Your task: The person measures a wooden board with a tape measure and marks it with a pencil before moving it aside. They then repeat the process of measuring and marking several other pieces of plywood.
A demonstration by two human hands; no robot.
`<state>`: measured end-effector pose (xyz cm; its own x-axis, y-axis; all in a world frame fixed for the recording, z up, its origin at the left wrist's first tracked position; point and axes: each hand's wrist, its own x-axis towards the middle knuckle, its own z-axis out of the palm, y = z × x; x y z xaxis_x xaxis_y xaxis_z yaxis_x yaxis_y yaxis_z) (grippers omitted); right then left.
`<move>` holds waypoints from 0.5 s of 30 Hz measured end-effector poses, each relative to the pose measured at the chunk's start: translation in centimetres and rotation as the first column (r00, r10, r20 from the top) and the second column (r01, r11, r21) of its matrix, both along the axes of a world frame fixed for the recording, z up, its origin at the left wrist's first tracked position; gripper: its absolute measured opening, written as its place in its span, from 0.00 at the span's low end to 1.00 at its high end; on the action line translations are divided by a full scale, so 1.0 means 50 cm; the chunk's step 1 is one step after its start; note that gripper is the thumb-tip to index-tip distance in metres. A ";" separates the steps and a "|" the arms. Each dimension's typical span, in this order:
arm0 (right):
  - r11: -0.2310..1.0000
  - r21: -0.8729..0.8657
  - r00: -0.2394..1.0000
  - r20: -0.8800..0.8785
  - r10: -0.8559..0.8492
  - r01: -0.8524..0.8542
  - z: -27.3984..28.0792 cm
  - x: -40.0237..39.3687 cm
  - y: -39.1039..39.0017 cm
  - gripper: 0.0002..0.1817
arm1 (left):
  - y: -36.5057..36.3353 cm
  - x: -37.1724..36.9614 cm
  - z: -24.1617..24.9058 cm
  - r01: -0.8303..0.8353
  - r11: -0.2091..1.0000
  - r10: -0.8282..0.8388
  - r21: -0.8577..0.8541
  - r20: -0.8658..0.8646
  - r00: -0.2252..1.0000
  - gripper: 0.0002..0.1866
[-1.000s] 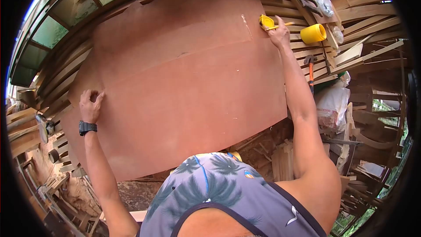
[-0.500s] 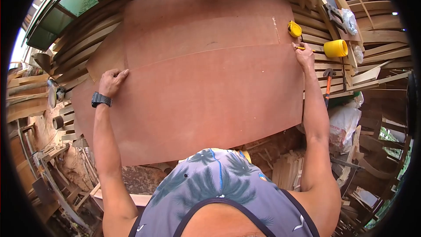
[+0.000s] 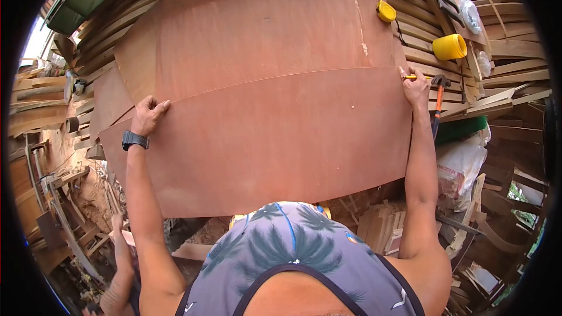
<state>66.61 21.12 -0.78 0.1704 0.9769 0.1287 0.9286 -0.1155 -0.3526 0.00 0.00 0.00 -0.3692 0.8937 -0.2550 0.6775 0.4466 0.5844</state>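
Note:
A reddish-brown plywood sheet (image 3: 275,140) lies in front of my body, on top of another reddish plywood sheet (image 3: 263,29). My left hand (image 3: 150,114), with a black watch on the wrist, grips the top sheet's far edge near its left end, thumb on the surface. At the far right corner, my right hand (image 3: 415,89) has its fingers closed around a yellow pencil (image 3: 410,76) and touches the sheet's edge. Beyond that hand, a yellow tape measure (image 3: 386,11) rests at the lower sheet's right edge. A hammer (image 3: 438,105) with an orange handle lies just right of my right hand.
A yellow cup (image 3: 449,47) and a handsaw (image 3: 448,7) are at the right, among wooden strips (image 3: 421,29). A white sack (image 3: 459,167) stands lower right. Another person's arm (image 3: 121,257) shows at lower left. Glass-paned frames (image 3: 85,3) stand at upper left.
The top sheet has slid toward my body and slightly right, both hands moving with it. More of the sheet underneath shows. Another person's arm has appeared at lower left.

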 end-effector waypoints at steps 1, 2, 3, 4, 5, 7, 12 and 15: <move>0.998 -0.056 0.999 -0.034 -0.025 0.023 0.004 -0.015 -0.010 0.27 | -0.008 -0.011 0.010 -0.016 1.000 0.016 0.003 0.004 1.000 0.22; 0.993 -0.113 0.997 -0.065 -0.051 0.043 0.007 -0.033 -0.022 0.27 | -0.017 -0.021 0.017 -0.015 1.000 0.015 0.002 -0.015 1.000 0.22; 0.983 -0.177 0.999 0.011 -0.053 0.055 0.009 0.081 -0.099 0.27 | -0.092 0.085 -0.045 -0.016 0.999 0.019 -0.040 0.069 0.997 0.22; 0.995 -0.094 1.000 0.012 -0.016 0.017 -0.032 0.096 -0.113 0.27 | -0.104 0.079 -0.038 -0.020 1.000 0.021 -0.014 0.059 0.998 0.22; 1.000 0.000 1.000 0.021 0.021 -0.021 -0.049 0.098 -0.120 0.28 | -0.106 0.081 -0.031 -0.020 1.000 0.021 -0.006 0.043 0.999 0.22; 0.999 -0.021 0.999 0.024 0.035 -0.034 -0.067 0.110 -0.152 0.30 | -0.121 0.095 -0.015 -0.031 0.999 0.031 -0.012 0.026 0.999 0.21; 0.995 -0.078 0.997 -0.046 -0.061 0.057 -0.053 0.116 -0.226 0.29 | -0.139 0.112 -0.036 -0.002 1.000 0.001 0.022 0.059 0.998 0.19; 0.997 -0.057 0.997 -0.040 -0.062 0.060 -0.060 0.120 -0.252 0.27 | -0.145 0.109 -0.041 -0.004 1.000 0.003 0.005 0.081 0.997 0.18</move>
